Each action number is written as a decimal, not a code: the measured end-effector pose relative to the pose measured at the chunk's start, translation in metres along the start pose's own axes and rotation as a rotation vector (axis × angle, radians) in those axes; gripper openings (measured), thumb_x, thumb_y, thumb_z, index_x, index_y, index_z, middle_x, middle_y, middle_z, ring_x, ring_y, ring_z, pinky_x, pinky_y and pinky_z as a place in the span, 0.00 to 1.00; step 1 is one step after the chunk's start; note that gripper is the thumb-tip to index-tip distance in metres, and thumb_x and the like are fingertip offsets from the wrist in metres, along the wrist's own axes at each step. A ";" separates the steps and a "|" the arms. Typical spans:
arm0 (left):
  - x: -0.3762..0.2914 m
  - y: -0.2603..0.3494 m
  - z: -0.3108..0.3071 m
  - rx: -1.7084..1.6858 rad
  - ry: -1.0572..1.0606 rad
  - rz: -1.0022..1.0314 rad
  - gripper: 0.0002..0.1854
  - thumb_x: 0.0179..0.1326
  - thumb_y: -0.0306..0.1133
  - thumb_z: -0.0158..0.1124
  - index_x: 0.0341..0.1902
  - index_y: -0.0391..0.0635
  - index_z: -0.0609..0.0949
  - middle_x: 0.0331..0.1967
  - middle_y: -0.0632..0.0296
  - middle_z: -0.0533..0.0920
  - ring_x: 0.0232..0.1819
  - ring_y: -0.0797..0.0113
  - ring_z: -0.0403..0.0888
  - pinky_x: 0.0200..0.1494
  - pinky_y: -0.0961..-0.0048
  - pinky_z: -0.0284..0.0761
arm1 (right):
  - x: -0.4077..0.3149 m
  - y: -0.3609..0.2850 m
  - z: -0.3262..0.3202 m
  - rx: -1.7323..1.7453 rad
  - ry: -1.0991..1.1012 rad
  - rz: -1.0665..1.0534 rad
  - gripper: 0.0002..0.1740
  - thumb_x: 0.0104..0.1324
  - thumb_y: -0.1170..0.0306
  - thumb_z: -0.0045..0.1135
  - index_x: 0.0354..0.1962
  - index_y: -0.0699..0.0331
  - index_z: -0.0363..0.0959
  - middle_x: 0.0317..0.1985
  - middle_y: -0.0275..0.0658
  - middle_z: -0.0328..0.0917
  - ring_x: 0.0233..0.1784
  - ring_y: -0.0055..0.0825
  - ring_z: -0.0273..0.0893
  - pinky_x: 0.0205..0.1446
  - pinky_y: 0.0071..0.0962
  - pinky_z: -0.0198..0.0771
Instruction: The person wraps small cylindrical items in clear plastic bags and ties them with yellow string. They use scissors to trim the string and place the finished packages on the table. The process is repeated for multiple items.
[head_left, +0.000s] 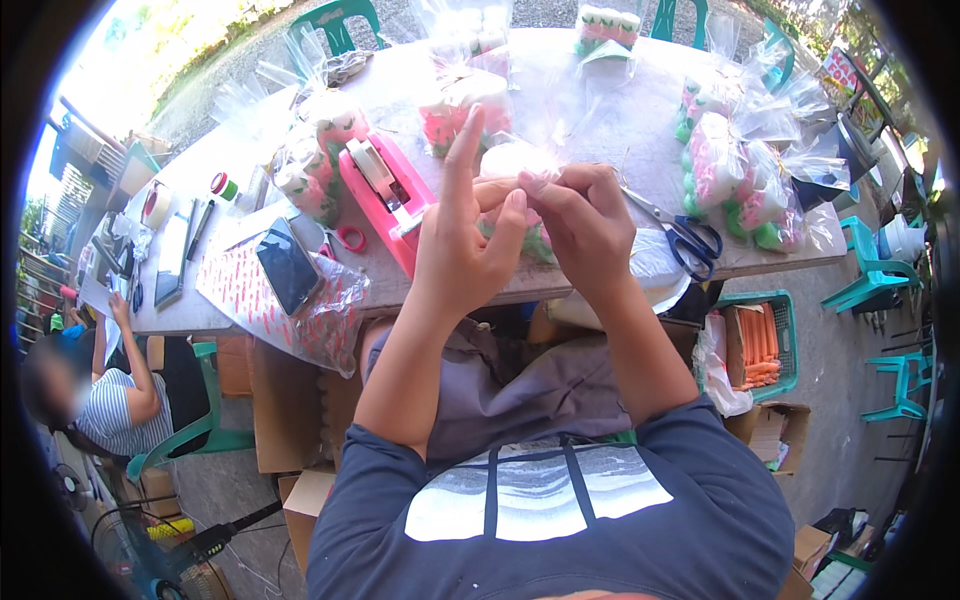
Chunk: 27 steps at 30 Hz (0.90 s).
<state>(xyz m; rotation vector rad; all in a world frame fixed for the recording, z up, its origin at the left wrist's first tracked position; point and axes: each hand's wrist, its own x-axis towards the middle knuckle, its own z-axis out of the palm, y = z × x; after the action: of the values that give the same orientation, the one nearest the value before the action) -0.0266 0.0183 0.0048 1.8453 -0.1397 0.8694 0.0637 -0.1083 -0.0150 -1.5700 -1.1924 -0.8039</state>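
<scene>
My left hand, index finger raised, and my right hand meet at their fingertips over a clear plastic bag of white, pink and green items. My right thumb and index finger are pinched near the bag's top; what they pinch is too small to tell. Just left of my hands lies a pink tape dispenser. Scissors with dark blue handles lie to the right of my right hand. A similar filled bag stands beyond my left hand.
More filled bags stand at the left and right. A smartphone rests on printed plastic at the near edge. A person sits at far left. A green crate stands below the table at right.
</scene>
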 end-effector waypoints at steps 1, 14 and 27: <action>0.000 -0.001 -0.002 -0.026 -0.004 -0.010 0.38 0.66 0.24 0.54 0.78 0.39 0.52 0.37 0.53 0.89 0.42 0.67 0.88 0.50 0.73 0.78 | 0.000 0.001 0.001 0.000 0.002 -0.032 0.21 0.54 0.80 0.69 0.46 0.57 0.83 0.37 0.35 0.73 0.37 0.30 0.72 0.38 0.26 0.70; 0.020 0.004 -0.021 0.251 0.043 0.027 0.51 0.61 0.37 0.69 0.79 0.39 0.47 0.50 0.48 0.82 0.47 0.66 0.83 0.53 0.72 0.77 | -0.006 0.005 -0.008 0.087 -0.002 -0.121 0.18 0.52 0.83 0.65 0.41 0.62 0.81 0.36 0.36 0.78 0.36 0.34 0.75 0.37 0.31 0.72; 0.034 -0.006 -0.034 -0.356 -0.349 -0.198 0.41 0.59 0.29 0.67 0.76 0.43 0.62 0.60 0.49 0.78 0.60 0.61 0.77 0.61 0.64 0.73 | -0.009 0.001 -0.012 0.532 0.245 0.346 0.23 0.61 0.83 0.56 0.56 0.72 0.68 0.46 0.47 0.74 0.42 0.28 0.73 0.47 0.25 0.71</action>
<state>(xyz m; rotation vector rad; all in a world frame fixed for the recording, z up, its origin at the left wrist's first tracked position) -0.0156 0.0599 0.0280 1.6254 -0.3046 0.3521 0.0628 -0.1223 -0.0199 -1.1516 -0.8336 -0.3917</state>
